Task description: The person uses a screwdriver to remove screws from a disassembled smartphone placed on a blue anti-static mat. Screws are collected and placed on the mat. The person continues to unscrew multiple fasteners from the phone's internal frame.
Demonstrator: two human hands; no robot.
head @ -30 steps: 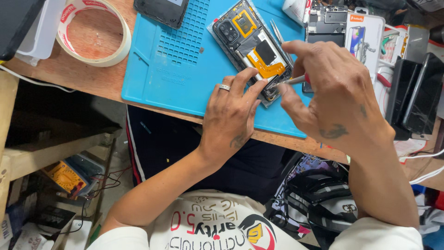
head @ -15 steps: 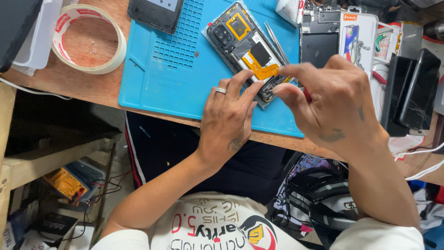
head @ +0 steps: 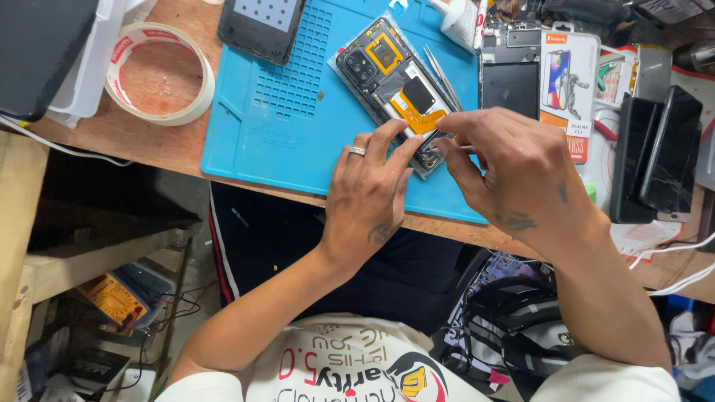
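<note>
My left hand [head: 366,201] pins the near end of the opened phone [head: 398,89] lying diagonally on the blue mat [head: 283,126]; my right hand [head: 521,175] pinches a thin tool at that end

phone [head: 398,89] lower end hidden by fingers [head: 402,152]; tool tip unseen

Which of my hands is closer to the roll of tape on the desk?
Left. The left hand rests on the blue mat, fingertips on the opened phone, to the right of the tape roll. The right hand is farther off, beyond the phone's lower end.
</note>
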